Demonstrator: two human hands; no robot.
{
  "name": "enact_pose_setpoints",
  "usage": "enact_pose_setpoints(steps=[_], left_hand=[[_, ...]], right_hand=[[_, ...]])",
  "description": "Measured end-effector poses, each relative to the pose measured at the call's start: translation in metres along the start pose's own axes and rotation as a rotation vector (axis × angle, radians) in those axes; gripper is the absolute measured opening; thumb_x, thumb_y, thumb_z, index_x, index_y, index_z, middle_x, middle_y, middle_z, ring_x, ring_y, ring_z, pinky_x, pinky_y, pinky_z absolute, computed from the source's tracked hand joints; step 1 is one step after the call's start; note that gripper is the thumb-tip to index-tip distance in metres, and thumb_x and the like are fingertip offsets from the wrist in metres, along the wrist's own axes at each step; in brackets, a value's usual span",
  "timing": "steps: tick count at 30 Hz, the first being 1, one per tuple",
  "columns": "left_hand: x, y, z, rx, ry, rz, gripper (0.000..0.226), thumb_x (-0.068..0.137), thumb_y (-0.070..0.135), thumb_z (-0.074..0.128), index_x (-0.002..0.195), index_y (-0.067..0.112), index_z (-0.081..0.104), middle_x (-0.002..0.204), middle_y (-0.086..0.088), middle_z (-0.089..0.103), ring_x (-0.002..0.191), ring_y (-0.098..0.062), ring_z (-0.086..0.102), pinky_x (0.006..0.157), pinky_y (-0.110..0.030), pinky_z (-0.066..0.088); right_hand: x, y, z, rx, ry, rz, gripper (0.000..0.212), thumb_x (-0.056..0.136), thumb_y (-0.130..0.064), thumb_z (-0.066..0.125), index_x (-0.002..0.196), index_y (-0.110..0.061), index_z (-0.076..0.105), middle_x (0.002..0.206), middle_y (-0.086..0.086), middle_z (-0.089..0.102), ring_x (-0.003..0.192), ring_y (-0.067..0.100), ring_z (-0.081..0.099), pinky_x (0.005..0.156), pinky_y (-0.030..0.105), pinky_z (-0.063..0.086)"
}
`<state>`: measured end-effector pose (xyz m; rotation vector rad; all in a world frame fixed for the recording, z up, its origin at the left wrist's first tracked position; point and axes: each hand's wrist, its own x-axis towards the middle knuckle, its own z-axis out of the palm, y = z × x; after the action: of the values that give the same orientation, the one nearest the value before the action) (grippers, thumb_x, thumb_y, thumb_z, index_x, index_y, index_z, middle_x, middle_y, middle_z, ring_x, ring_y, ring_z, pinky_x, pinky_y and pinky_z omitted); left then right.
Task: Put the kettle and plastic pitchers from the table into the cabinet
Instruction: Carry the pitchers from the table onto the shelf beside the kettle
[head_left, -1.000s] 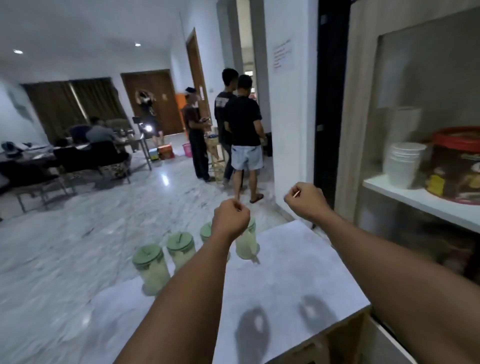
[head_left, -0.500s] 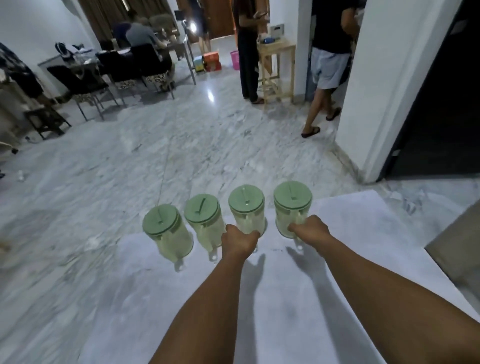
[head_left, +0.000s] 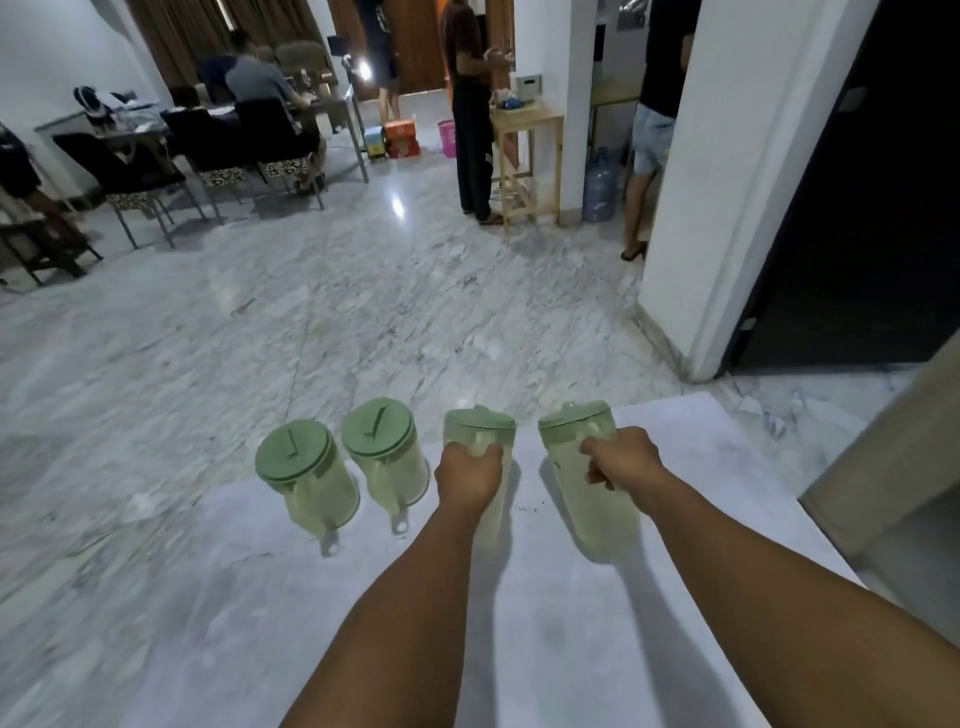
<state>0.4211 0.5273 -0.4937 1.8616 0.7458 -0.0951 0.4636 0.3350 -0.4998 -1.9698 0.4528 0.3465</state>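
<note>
Several pale green plastic pitchers with green lids line the far edge of the white marble-look table (head_left: 519, 649). My left hand (head_left: 467, 475) grips the handle of the third pitcher (head_left: 480, 431), which is tilted toward me. My right hand (head_left: 618, 460) grips the handle of the rightmost pitcher (head_left: 587, 499), also tilted and lifted off the tabletop. The two left pitchers (head_left: 306, 467) (head_left: 387, 449) stand upright, untouched. No kettle is in view.
The beige cabinet side (head_left: 893, 467) shows at the right edge. A white pillar (head_left: 727, 208) and dark doorway stand beyond the table. People stand and sit across the marble floor, by a wooden stand (head_left: 530, 156) and desks with chairs.
My view dropped from the cabinet and room to the table. Both hands came down from the air, closed on the two right pitchers' handles, and tipped them up off the table.
</note>
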Motion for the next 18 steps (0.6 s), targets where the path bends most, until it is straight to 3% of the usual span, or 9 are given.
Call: enact_pose_setpoints(steps=[2,5,10,15,18], left_hand=[[-0.017,0.007,-0.007,-0.005,-0.073,0.014,0.045,0.080,0.042,0.063,0.106,0.005,0.062,0.092,-0.011,0.072,0.084,-0.030,0.074,0.076,-0.038,0.059],[-0.057,0.016,-0.020,-0.059,-0.184,0.049,0.027,0.089,0.034,0.064,0.091,0.008,0.054,0.086,-0.012,0.065,0.060,-0.025,0.067,0.054,-0.029,0.049],[-0.148,0.018,-0.035,-0.065,-0.345,0.171,0.025,0.085,0.027,0.067,0.081,0.007,0.051,0.073,-0.011,0.056,0.048,-0.022,0.046,0.050,-0.026,0.036],[-0.257,0.014,-0.031,-0.005,-0.539,0.295,0.024,0.085,0.026,0.067,0.087,0.008,0.050,0.073,-0.011,0.052,0.049,-0.020,0.039,0.046,-0.022,0.030],[-0.330,0.024,-0.024,0.084,-0.732,0.333,0.024,0.089,0.027,0.064,0.101,0.008,0.056,0.068,-0.007,0.048,0.049,-0.018,0.036,0.047,-0.021,0.030]], right_hand=[[-0.023,-0.002,-0.015,-0.005,0.024,-0.013,0.027,0.081,-0.023,0.067,0.097,-0.002,0.064,0.080,0.013,0.072,0.061,0.023,0.073,0.058,0.030,0.054],[-0.068,-0.001,-0.042,0.020,0.071,-0.033,0.023,0.081,-0.022,0.066,0.093,-0.003,0.060,0.079,0.014,0.067,0.057,0.024,0.066,0.052,0.029,0.050],[-0.174,0.020,-0.087,0.086,0.212,-0.100,0.014,0.081,-0.016,0.063,0.078,-0.011,0.051,0.066,0.012,0.056,0.048,0.022,0.047,0.044,0.024,0.037],[-0.302,0.064,-0.147,0.069,0.298,-0.080,0.014,0.082,-0.014,0.064,0.082,-0.009,0.051,0.065,0.012,0.050,0.048,0.020,0.039,0.043,0.023,0.029],[-0.383,0.083,-0.205,0.010,0.307,-0.021,0.012,0.080,-0.011,0.064,0.082,-0.008,0.052,0.061,0.009,0.046,0.044,0.018,0.038,0.042,0.023,0.029]])
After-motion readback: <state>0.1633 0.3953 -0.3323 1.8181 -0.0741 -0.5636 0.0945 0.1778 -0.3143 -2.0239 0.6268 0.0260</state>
